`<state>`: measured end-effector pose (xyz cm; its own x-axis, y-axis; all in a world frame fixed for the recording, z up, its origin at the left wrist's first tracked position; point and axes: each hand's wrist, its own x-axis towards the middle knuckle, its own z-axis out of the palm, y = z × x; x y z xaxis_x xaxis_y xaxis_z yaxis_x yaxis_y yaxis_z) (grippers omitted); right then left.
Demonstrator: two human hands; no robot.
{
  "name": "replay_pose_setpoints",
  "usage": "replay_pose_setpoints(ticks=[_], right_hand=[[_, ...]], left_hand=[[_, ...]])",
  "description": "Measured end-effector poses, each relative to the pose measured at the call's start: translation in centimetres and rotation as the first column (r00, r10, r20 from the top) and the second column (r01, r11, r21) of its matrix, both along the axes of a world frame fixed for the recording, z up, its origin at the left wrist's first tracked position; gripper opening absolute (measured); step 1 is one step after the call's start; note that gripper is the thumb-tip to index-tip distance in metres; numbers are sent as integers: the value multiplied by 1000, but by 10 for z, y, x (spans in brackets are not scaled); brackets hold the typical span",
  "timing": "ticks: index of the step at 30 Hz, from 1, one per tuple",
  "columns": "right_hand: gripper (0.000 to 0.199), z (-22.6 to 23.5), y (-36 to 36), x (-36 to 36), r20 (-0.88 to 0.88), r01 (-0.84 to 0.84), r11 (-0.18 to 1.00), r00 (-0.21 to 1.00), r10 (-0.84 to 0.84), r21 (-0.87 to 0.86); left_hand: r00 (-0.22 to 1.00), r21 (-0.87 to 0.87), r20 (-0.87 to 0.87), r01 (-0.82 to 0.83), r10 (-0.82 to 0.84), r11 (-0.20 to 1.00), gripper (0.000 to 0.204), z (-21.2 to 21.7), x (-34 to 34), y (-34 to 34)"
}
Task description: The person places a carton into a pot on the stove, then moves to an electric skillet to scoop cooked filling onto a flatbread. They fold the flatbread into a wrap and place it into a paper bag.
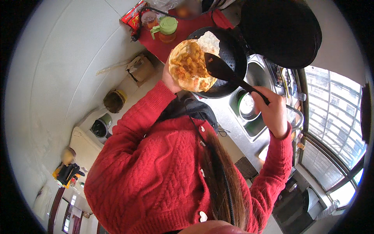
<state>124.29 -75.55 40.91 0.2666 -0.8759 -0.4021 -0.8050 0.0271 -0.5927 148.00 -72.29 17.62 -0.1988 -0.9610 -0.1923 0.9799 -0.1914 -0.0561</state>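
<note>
My left hand holds up a round flatbread heaped with orange-yellow chopped filling. My right hand grips the handle of a black slotted spatula, whose blade rests at the right edge of the flatbread. Both are held over a black round pan, where another pale flatbread piece lies at the far side. Red knitted sleeves cover both forearms.
The pan's raised black lid stands behind it. A steel sink with a bowl lies to the right. A green-lidded jug and packets sit on a red cloth. A window is at the right, and small pots stand at the left.
</note>
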Motion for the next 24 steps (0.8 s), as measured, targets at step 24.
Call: replay_pose_setpoints(ticks=[24], right_hand=[[30, -213, -120, -20, 52, 66, 997, 996, -69, 49]], left_hand=[[954, 122, 151, -278, 259, 953, 63, -20, 94, 85]])
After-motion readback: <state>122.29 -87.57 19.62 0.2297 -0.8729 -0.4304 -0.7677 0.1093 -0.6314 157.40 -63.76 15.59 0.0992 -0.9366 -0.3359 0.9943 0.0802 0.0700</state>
